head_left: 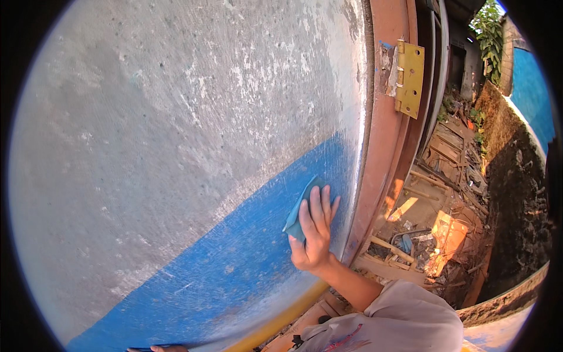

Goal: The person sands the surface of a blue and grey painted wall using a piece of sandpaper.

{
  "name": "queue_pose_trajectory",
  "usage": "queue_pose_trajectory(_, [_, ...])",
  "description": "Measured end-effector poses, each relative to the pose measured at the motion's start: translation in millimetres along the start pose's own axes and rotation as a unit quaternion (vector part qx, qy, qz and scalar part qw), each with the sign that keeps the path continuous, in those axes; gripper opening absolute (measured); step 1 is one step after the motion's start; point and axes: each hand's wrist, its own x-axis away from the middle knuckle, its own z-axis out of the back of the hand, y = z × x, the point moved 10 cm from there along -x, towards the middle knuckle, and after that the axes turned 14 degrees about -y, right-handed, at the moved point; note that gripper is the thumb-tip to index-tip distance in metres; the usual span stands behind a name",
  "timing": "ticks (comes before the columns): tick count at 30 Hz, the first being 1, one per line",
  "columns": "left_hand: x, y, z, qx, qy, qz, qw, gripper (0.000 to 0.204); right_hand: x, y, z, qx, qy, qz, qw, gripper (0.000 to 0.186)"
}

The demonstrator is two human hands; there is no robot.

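Observation:
My right hand (315,232) presses a folded blue-green sheet of sandpaper (298,206) flat against the wall. Its fingers lie over the sheet, with the thumb at the lower edge. Under it is the blue painted band (234,252) of the wall, dulled by pale scuffs and fine scratches. Above that band the wall is grey (158,129), with white worn patches. Only a bit of my left hand (167,348) shows at the bottom edge, close to the blue band; most of it is cut off, and a thin dark thing lies beside it.
A reddish-brown door frame (384,141) stands right of the wall, with a brass hinge (410,79) sticking out from it. Beyond lies a narrow passage strewn with wood scraps and rubble (448,223), bordered by a dark mossy wall (513,193). A yellow strip (287,314) edges the wall's base.

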Motion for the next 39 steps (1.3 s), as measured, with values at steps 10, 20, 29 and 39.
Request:
queue_pose_trajectory(10, [6.2,-26.9,-4.7,-0.062,-0.024,0.029,0.997,0.068,-45.2,-40.5,0.2,0.016,-0.009,0.026,0.999,0.058])
queue_pose_trajectory(20, [5.5,-33.3,-2.6,-0.025,-0.029,0.012,0.999,0.069,-50.5,-42.8,2.5,0.033,-0.003,0.006,0.999,0.060])
queue_pose_trajectory(29, [6.4,-29.0,-11.2,0.036,-0.041,0.024,0.998,0.070,3.7,-38.0,-22.0,0.036,-0.033,-0.012,0.999,0.062])
queue_pose_trajectory(39, [-1.0,-32.9,1.7,0.036,-0.021,0.006,0.999,0.072,56.5,-73.5,-61.7,0.140,-0.094,0.107,0.980,0.064])
